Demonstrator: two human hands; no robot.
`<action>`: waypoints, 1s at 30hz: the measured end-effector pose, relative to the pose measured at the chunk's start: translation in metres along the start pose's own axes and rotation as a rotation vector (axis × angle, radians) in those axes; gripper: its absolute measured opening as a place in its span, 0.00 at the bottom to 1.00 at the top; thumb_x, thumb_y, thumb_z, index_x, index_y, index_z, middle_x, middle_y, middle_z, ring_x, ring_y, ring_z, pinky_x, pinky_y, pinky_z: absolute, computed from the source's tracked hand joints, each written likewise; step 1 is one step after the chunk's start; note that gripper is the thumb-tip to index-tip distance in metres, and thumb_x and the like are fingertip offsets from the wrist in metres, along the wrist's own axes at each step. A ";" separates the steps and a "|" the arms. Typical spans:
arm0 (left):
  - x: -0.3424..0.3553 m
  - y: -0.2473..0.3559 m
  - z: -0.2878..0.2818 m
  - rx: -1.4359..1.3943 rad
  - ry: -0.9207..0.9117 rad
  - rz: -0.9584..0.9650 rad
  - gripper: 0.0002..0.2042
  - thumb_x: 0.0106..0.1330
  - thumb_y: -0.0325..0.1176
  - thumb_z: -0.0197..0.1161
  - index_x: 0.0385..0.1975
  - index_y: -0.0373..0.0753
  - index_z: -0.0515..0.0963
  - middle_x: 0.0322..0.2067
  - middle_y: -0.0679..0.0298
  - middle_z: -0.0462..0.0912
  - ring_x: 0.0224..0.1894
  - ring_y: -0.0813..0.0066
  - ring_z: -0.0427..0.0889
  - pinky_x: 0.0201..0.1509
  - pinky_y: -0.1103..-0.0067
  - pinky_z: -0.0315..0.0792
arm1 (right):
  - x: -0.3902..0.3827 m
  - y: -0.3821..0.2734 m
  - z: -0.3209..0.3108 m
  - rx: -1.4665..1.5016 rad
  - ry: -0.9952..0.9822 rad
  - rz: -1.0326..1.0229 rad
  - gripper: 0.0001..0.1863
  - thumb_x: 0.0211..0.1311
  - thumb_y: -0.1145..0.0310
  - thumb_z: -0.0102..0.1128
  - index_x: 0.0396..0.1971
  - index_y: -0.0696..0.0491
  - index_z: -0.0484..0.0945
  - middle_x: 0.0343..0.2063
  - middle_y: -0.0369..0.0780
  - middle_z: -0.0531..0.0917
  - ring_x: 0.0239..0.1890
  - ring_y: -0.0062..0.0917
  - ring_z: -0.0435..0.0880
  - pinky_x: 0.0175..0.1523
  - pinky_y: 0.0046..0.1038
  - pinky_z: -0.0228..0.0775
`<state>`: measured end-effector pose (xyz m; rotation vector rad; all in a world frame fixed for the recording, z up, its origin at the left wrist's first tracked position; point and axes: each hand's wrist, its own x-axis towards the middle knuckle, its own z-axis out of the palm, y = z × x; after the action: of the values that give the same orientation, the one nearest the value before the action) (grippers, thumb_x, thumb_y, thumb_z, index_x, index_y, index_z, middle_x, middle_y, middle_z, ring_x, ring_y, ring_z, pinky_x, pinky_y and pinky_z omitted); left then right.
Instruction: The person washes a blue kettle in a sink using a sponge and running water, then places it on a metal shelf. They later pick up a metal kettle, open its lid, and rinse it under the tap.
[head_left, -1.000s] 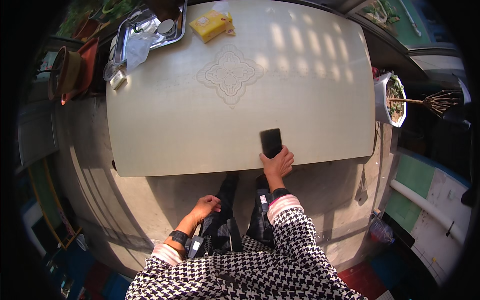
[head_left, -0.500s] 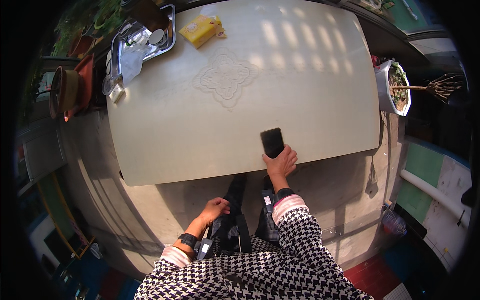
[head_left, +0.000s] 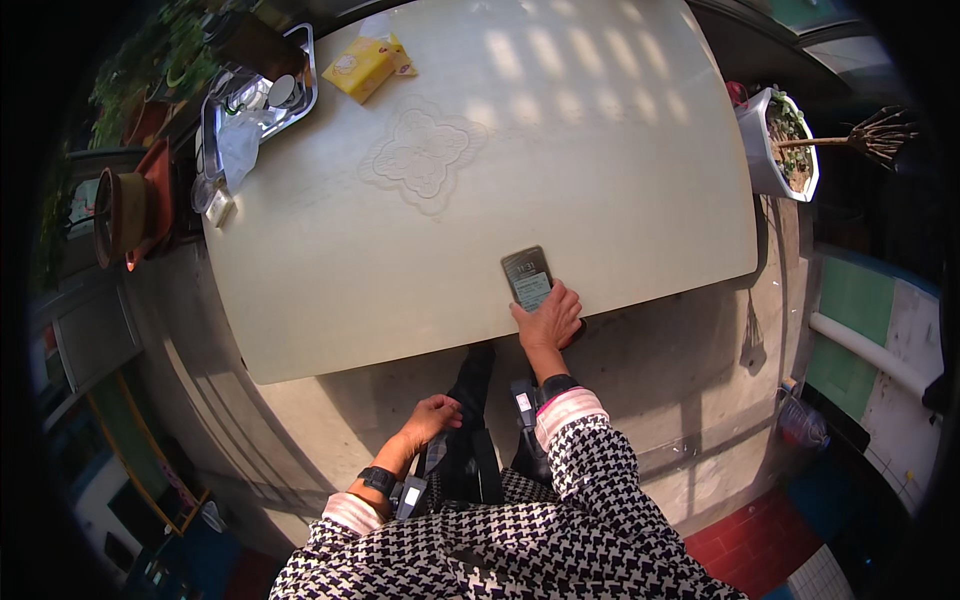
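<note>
A smartphone point(head_left: 527, 275) with its screen lit lies at the table's near edge, or just above it; I cannot tell which. My right hand point(head_left: 551, 315) grips its lower end, thumb on the left side and fingers round the right. Over my lap, my left hand point(head_left: 436, 413) is loosely closed, fingers curled together, with nothing visible in it. It is apart from the table. The pale table point(head_left: 600, 200) has a raised flower-like pattern in its middle.
On the table's far left are a metal tray point(head_left: 308, 75) with a plastic bag point(head_left: 238, 150), a yellow tissue pack point(head_left: 360, 68) and a small white box point(head_left: 220, 208). Potted plants flank the table: a white pot point(head_left: 762, 155) at right, a brown pot point(head_left: 127, 215) at left.
The phone's dark screen has lit up. My view has shifted slightly, and my right hand with the phone appears a little further left. My left hand stays in place.
</note>
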<state>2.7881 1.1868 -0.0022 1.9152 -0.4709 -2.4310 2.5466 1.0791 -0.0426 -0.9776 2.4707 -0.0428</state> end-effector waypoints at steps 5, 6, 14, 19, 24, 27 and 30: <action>0.001 0.003 0.008 0.005 0.000 0.005 0.07 0.66 0.29 0.52 0.37 0.33 0.75 0.31 0.60 0.80 0.29 0.73 0.81 0.37 0.80 0.76 | 0.002 0.003 -0.002 -0.008 0.018 -0.009 0.44 0.32 0.53 0.76 0.54 0.46 0.63 0.50 0.39 0.67 0.56 0.36 0.63 0.56 0.43 0.58; 0.000 0.003 0.008 0.007 0.000 0.006 0.07 0.66 0.29 0.52 0.37 0.33 0.75 0.31 0.60 0.80 0.29 0.73 0.81 0.37 0.80 0.76 | 0.002 0.003 -0.003 -0.002 0.012 -0.009 0.44 0.32 0.53 0.76 0.54 0.46 0.63 0.50 0.40 0.67 0.56 0.36 0.63 0.56 0.43 0.58; -0.002 0.005 0.006 0.010 0.008 -0.013 0.08 0.66 0.29 0.51 0.37 0.33 0.75 0.31 0.60 0.80 0.29 0.73 0.81 0.36 0.81 0.76 | 0.000 0.001 -0.003 -0.011 0.025 -0.024 0.44 0.33 0.53 0.76 0.54 0.47 0.62 0.48 0.40 0.68 0.55 0.36 0.64 0.54 0.42 0.58; -0.001 0.005 0.002 0.040 -0.025 -0.020 0.09 0.66 0.32 0.54 0.40 0.34 0.74 0.33 0.59 0.80 0.31 0.72 0.82 0.39 0.80 0.76 | -0.001 0.000 -0.004 -0.013 0.033 -0.029 0.44 0.33 0.54 0.76 0.53 0.47 0.62 0.47 0.40 0.68 0.54 0.36 0.64 0.54 0.41 0.59; -0.002 0.008 0.005 0.061 -0.016 -0.027 0.09 0.66 0.33 0.54 0.40 0.34 0.74 0.33 0.59 0.80 0.32 0.72 0.82 0.39 0.80 0.76 | 0.001 0.003 -0.007 -0.014 0.026 -0.023 0.44 0.34 0.54 0.76 0.53 0.48 0.62 0.47 0.40 0.68 0.54 0.36 0.65 0.54 0.41 0.59; -0.004 0.013 0.009 0.043 0.001 -0.031 0.08 0.65 0.30 0.53 0.39 0.33 0.74 0.32 0.59 0.80 0.30 0.72 0.81 0.37 0.81 0.76 | 0.003 0.004 -0.008 0.003 0.011 -0.022 0.44 0.34 0.54 0.76 0.53 0.48 0.62 0.47 0.40 0.68 0.54 0.36 0.65 0.54 0.41 0.59; -0.007 0.016 0.010 0.047 0.011 -0.026 0.07 0.65 0.28 0.52 0.38 0.32 0.74 0.31 0.58 0.80 0.29 0.72 0.81 0.36 0.81 0.75 | 0.003 0.004 -0.007 0.013 0.014 -0.016 0.45 0.33 0.54 0.76 0.54 0.48 0.62 0.48 0.40 0.67 0.55 0.36 0.63 0.55 0.40 0.57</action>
<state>2.7770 1.1749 0.0102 1.9643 -0.5098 -2.4450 2.5387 1.0794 -0.0382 -0.9942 2.4722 -0.0704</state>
